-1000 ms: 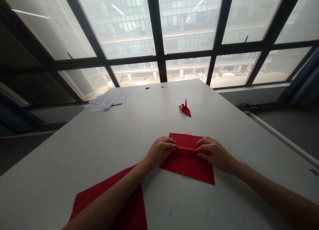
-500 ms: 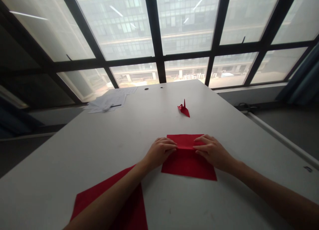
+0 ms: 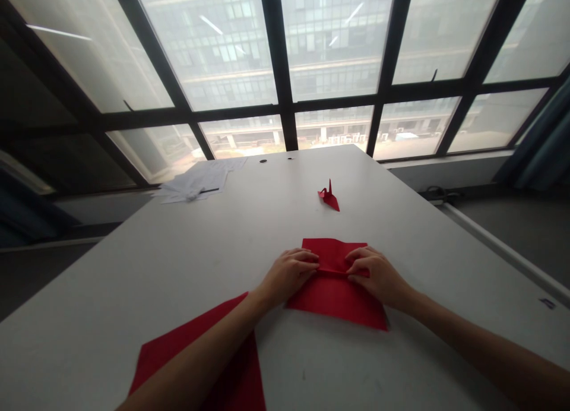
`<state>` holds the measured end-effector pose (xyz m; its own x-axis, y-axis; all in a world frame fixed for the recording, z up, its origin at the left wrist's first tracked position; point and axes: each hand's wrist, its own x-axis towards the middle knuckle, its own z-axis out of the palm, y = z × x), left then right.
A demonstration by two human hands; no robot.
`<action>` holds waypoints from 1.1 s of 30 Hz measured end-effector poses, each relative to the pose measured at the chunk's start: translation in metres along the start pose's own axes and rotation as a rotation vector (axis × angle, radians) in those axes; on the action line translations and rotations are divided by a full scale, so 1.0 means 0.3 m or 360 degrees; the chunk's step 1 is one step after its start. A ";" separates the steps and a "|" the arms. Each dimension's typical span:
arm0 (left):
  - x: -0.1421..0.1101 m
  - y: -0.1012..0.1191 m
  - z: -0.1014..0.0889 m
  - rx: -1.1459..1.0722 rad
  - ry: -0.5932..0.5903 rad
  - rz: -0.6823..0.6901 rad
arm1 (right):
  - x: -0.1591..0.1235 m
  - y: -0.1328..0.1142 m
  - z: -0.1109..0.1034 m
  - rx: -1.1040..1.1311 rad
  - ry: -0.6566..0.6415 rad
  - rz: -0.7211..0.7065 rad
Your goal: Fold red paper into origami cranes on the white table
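Observation:
A red sheet of paper (image 3: 336, 301) lies on the white table in front of me, with a raised crease running across its middle. My left hand (image 3: 291, 272) pinches this crease near its left end. At the right end, my right hand (image 3: 373, 275) grips the same fold between thumb and fingers. The near edge of the sheet lifts slightly at its right corner. Under my left forearm rests a second, larger red sheet (image 3: 236, 363), partly covered by the arm.
Farther back on the white table (image 3: 178, 250) stands a folded red paper crane (image 3: 329, 198). Loose white papers (image 3: 191, 182) with a dark pen (image 3: 209, 190) lie at the far left. Large windows rise behind the table.
Both hands keep hold of the crease. The sheet turned a little and back between them, and the ridge in its middle now looks sharper and more pinched.

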<state>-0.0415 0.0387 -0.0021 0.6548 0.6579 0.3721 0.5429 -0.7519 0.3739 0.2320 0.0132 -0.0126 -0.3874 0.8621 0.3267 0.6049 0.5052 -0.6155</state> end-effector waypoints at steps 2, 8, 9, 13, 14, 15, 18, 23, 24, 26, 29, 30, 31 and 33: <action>-0.001 0.002 -0.004 0.0021 0.0045 -0.0003 | -0.001 -0.005 0.003 0.0052 0.0035 0.0030; -0.001 0.009 -0.018 -0.0007 0.0378 -0.0080 | 0.002 -0.010 -0.017 0.0054 0.0262 -0.0038; 0.000 0.011 -0.019 -0.0040 0.0419 -0.0100 | 0.004 -0.009 -0.023 0.0042 0.0267 -0.0071; 0.001 0.013 -0.019 -0.0190 0.0476 -0.0162 | 0.009 0.000 -0.039 0.0031 0.0238 -0.0108; 0.001 0.011 -0.018 -0.0200 0.0462 -0.0174 | 0.010 0.005 -0.039 0.0003 0.0218 -0.0110; 0.000 0.008 -0.015 -0.0191 0.0433 -0.0182 | 0.010 0.011 -0.039 -0.0042 0.0192 -0.0114; -0.002 -0.006 -0.004 -0.0110 0.0250 -0.0178 | 0.010 0.031 -0.030 -0.0210 0.0090 -0.0118; -0.005 -0.018 0.007 -0.0026 0.0077 -0.0129 | 0.009 0.040 -0.022 -0.0341 -0.0062 -0.0157; -0.005 -0.018 0.007 -0.0018 0.0078 -0.0125 | 0.009 0.034 -0.023 -0.0352 -0.0075 -0.0162; -0.005 -0.015 0.006 -0.0022 0.0074 -0.0113 | 0.009 0.017 -0.028 -0.0359 -0.0084 -0.0148; -0.004 -0.014 0.004 -0.0084 0.0017 -0.0038 | 0.011 -0.008 -0.040 -0.0346 -0.0115 -0.0139; -0.002 -0.014 0.003 -0.0104 -0.0021 0.0014 | 0.013 -0.013 -0.043 -0.0344 -0.0130 -0.0154; -0.001 -0.012 0.003 -0.0101 -0.0059 0.0069 | 0.014 -0.015 -0.046 -0.0346 -0.0159 -0.0184; 0.002 -0.004 0.001 0.0012 -0.0082 0.0112 | 0.017 -0.014 -0.050 -0.0365 -0.0243 -0.0277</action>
<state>-0.0415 0.0399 -0.0025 0.7175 0.6004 0.3532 0.4984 -0.7967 0.3419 0.2380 0.0161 0.0025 -0.5882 0.7547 0.2907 0.6547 0.6554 -0.3766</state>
